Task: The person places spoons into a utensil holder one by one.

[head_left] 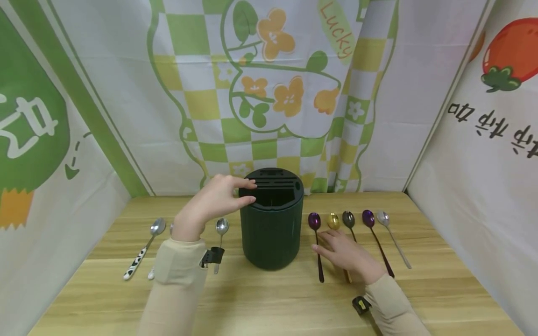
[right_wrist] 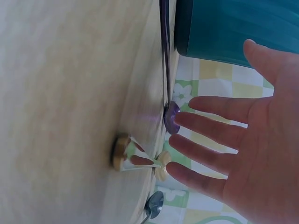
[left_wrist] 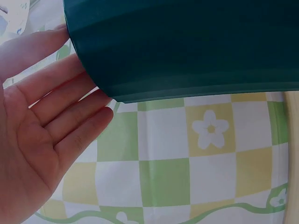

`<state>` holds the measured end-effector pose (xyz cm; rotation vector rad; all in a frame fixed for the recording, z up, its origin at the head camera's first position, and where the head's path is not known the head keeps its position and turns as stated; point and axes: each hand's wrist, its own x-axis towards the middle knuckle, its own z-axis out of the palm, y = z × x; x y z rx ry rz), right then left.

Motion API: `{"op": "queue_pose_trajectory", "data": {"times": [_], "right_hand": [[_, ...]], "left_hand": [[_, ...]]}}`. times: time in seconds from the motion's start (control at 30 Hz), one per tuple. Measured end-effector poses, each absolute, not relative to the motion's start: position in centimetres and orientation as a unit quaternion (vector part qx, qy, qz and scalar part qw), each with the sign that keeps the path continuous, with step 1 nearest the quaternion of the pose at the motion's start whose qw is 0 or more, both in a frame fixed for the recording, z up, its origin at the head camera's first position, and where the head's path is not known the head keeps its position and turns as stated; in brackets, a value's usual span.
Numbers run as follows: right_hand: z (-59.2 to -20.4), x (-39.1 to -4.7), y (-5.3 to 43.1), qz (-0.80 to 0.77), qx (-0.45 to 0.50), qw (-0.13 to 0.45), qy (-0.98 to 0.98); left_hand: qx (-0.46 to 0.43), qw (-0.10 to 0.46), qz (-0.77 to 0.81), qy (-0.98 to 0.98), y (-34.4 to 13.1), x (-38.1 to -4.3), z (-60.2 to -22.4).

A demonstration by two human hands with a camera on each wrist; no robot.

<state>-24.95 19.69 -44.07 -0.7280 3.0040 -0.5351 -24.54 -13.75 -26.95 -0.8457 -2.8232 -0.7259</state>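
A dark green holder (head_left: 271, 233) with a slotted top stands upright on the table. My left hand (head_left: 214, 198) is at its left rim, fingers extended; in the left wrist view the fingertips (left_wrist: 105, 114) overlap the holder's edge. My right hand (head_left: 346, 252) hovers with spread fingers over the gold spoon (head_left: 333, 221), covering much of its handle. Left of that hand lies a purple spoon (head_left: 314, 221). A dark grey spoon (head_left: 348, 218) lies just beyond the fingers, its handle partly hidden. In the right wrist view the palm shows and holds nothing.
Farther right lie another purple spoon (head_left: 368, 218) and a silver spoon (head_left: 383, 218). Left of the holder are a spoon with a cow-patterned handle (head_left: 135, 263), a silver spoon (head_left: 222, 227), and one mostly hidden behind my left arm. Printed curtains (head_left: 269, 154) enclose the wooden table (head_left: 260, 298).
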Motion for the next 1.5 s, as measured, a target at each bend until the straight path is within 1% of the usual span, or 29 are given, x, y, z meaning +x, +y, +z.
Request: {"op": "queue_pose_trajectory", "data": {"times": [0.23, 0.6, 0.77, 1.23, 1.4, 1.5], "right_hand": [[-44.0, -25.0, 19.4, -0.182, -0.217, 0.002, 0.959], [-44.2, -25.7, 18.9, -0.173, -0.235, -0.030, 0.956], [-44.1, -26.1, 18.5, -0.178, -0.225, -0.035, 0.957], [-43.8, -26.8, 17.7, -0.202, -0.143, 0.001, 0.969], [-43.9, -27.2, 17.3, -0.191, -0.114, 0.007, 0.975], [-43.8, -27.4, 17.0, -0.191, -0.091, 0.022, 0.977]], "left_hand": [[-0.269, 0.050, -0.248, -0.929, -13.8, -24.5, -27.1], [-0.271, 0.054, -0.257, -0.926, -13.8, -24.6, -27.5], [-0.273, 0.057, -0.266, -0.923, -14.0, -24.7, -27.7], [-0.265, 0.064, -0.275, -0.922, -14.2, -24.7, -28.1], [-0.262, 0.055, -0.289, -0.919, -14.2, -24.6, -28.2], [-0.261, 0.052, -0.296, -0.917, -14.2, -24.6, -28.2]]}}
